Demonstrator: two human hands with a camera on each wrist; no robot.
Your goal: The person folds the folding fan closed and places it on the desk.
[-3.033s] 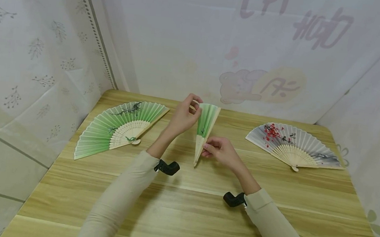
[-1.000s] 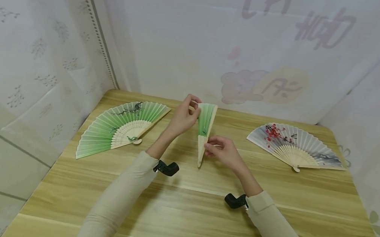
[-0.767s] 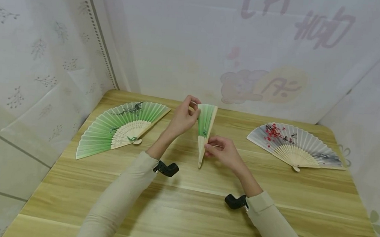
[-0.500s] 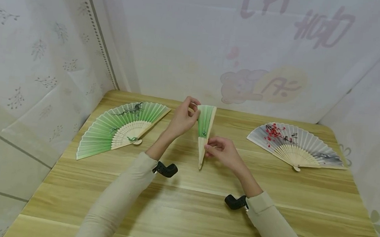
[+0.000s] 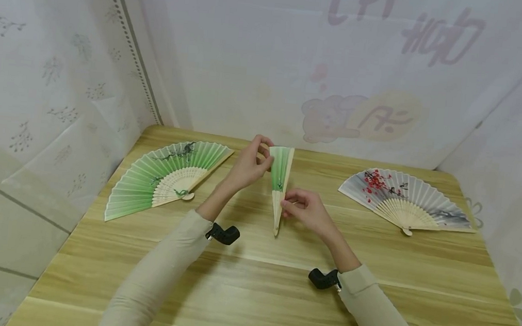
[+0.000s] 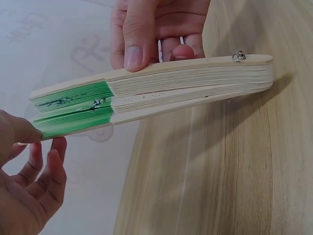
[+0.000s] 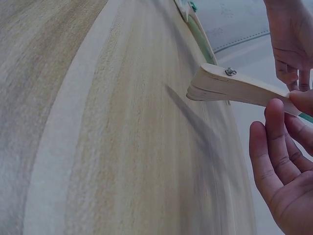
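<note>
A green folding fan [image 5: 279,172], mostly folded to a narrow wedge, is held up over the middle of the table, its pivot end toward me. My left hand [image 5: 247,168] pinches the upper left edge of its green leaf between thumb and fingers. Lower down, my right hand [image 5: 305,209] pinches the bamboo ribs from the right. In the left wrist view the fan's pleats [image 6: 78,105] stack in two bundles with a small gap between them. A metal rivet [image 7: 230,72] shows at the pivot end in the right wrist view, and a shadow falls on the wood below.
A spread green fan [image 5: 148,174] with a dark branch print lies on the left of the wooden table [image 5: 249,302]. On the right lies a spread grey-white fan [image 5: 406,201] with red blossoms. Printed curtains [image 5: 233,52] hang behind and at both sides.
The fan in my hands has narrowed a little. Its pivot end has shifted slightly right and toward me, and its top has come left. Both hands keep their hold; the spread fans stay put.
</note>
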